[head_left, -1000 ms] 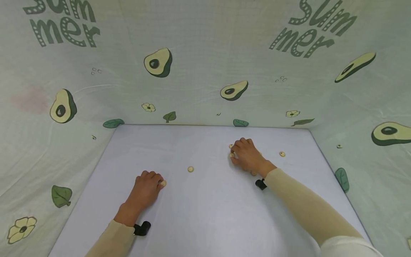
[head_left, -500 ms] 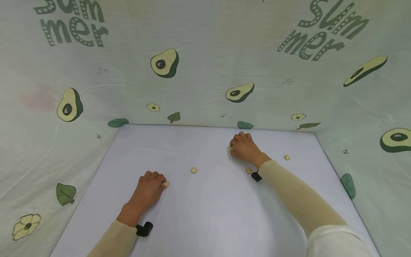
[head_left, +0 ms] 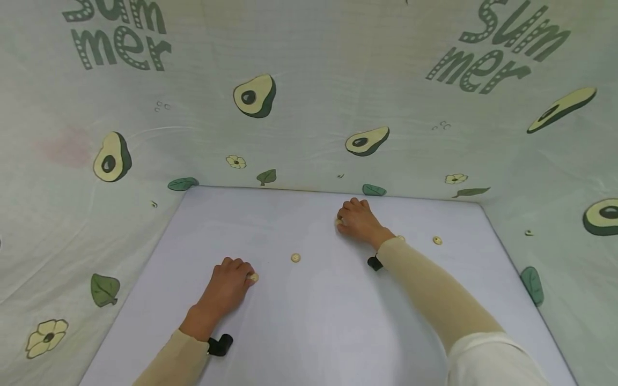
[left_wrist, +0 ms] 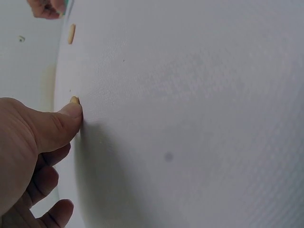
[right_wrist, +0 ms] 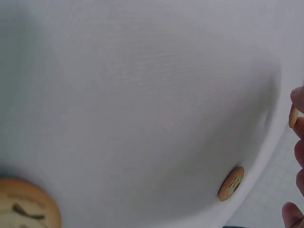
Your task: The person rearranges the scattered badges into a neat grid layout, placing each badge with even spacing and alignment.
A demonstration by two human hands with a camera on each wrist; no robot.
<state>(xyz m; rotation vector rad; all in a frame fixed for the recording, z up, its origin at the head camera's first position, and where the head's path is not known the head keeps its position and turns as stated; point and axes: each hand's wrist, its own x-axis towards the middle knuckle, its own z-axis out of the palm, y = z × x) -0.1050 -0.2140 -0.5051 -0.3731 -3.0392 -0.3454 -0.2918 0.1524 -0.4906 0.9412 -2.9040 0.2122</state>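
In the head view my left hand (head_left: 227, 287) pinches a small round cookie (head_left: 253, 277) at the white table surface. The left wrist view shows the thumb pressed against that cookie's (left_wrist: 74, 100) edge, with most of it hidden. My right hand (head_left: 358, 221), farther back, holds another cookie (head_left: 339, 221) between thumb and finger. That cookie (right_wrist: 293, 116) looks tilted in the right wrist view, apart from the table. Between the hands lies a loose cookie (head_left: 295, 258). Two more, one by the right sleeve (head_left: 400, 238) and a cookie (head_left: 437, 240) farther right, lie flat.
The white tabletop (head_left: 314, 332) ends at a fabric backdrop (head_left: 299, 123) printed with avocados, leaves and lettering. Fabric also hangs along both sides. In the right wrist view a cookie (right_wrist: 232, 184) with a drawn face lies near the right hand, and a cookie (right_wrist: 26, 206) fills the lower left corner.
My right hand has moved left and slightly back over the table, with a cookie between its fingers. The left hand has stayed nearly still on its cookie. The head view has shifted slightly.
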